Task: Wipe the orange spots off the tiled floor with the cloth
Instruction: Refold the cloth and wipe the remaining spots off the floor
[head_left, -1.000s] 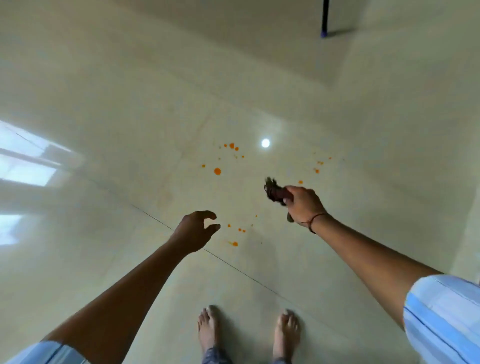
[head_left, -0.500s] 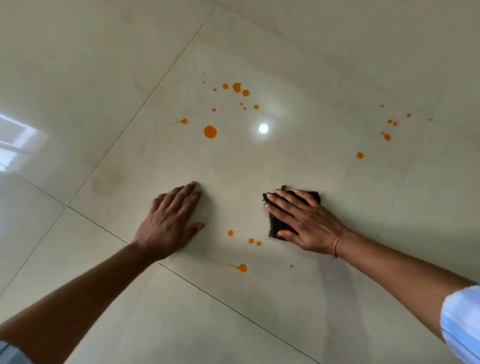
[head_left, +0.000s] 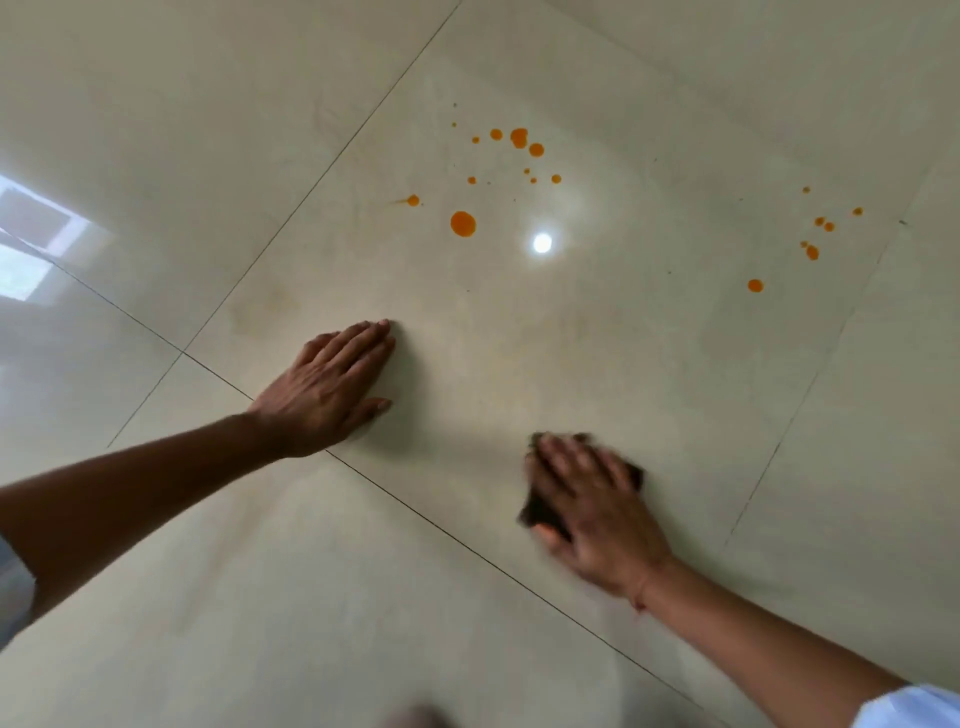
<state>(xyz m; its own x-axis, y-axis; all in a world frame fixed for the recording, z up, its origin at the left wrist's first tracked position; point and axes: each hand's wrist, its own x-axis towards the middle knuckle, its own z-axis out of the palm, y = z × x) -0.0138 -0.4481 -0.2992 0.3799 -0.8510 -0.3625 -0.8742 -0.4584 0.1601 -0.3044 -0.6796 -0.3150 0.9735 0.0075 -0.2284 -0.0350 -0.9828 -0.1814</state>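
Observation:
My right hand (head_left: 592, 504) lies flat on a dark brown cloth (head_left: 535, 512), pressing it to the cream tiled floor (head_left: 597, 353); hand and cloth are motion-blurred and only the cloth's edges show. My left hand (head_left: 330, 387) rests flat on the floor, fingers together, holding nothing. A cluster of orange spots (head_left: 519, 137) lies farther ahead, with one large orange drop (head_left: 463, 223) nearer. A second group of small orange spots (head_left: 812, 252) sits at the far right. No orange shows on the tile between my hands.
Dark grout lines (head_left: 452, 535) cross the floor diagonally under my hands. A bright round lamp reflection (head_left: 542, 242) shines among the spots, and a window reflection (head_left: 31, 244) glares at the left edge.
My right hand has slid the cloth toward me across the tile; the small orange spots that lay beside it are gone. My left hand stays planted.

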